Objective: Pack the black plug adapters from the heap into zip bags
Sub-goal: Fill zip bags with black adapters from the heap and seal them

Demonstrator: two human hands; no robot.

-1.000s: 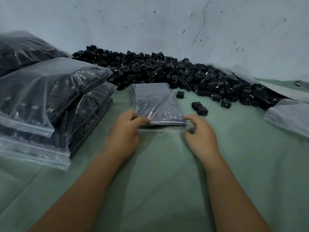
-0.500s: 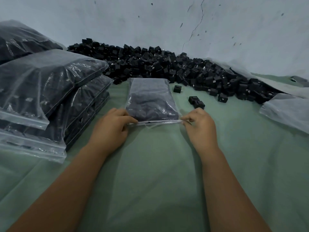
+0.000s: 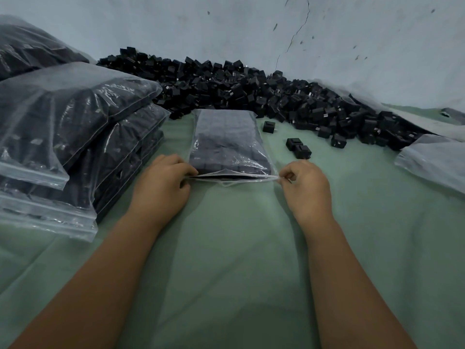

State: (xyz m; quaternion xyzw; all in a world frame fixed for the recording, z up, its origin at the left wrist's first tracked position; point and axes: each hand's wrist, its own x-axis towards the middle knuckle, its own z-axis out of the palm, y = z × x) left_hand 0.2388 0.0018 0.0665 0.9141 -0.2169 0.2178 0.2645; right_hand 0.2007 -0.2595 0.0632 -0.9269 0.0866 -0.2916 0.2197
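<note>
**Filled bag pinched at both corners of its mouth**

A clear plastic zip bag (image 3: 230,141) packed with rows of black plug adapters lies flat on the green cloth-covered table (image 3: 226,248), its mouth toward the person and slightly gaping along the middle. The left hand (image 3: 161,187) pinches the left corner of the mouth between thumb and fingers; the right hand (image 3: 305,187) pinches the right corner, stretching the strip taut between them.

The cloth between the bag's mouth and the near edge of the view is bare apart from the two forearms. To the left, a stack of filled clear zip bags (image 3: 75,137) stands near the left hand. Behind the bag, the heap of loose black plug adapters (image 3: 251,91) runs along the pale cracked wall (image 3: 276,28). Three stray adapters (image 3: 298,147) lie just right of the bag. A pile of empty clear bags (image 3: 435,159) sits at the far right.
</note>
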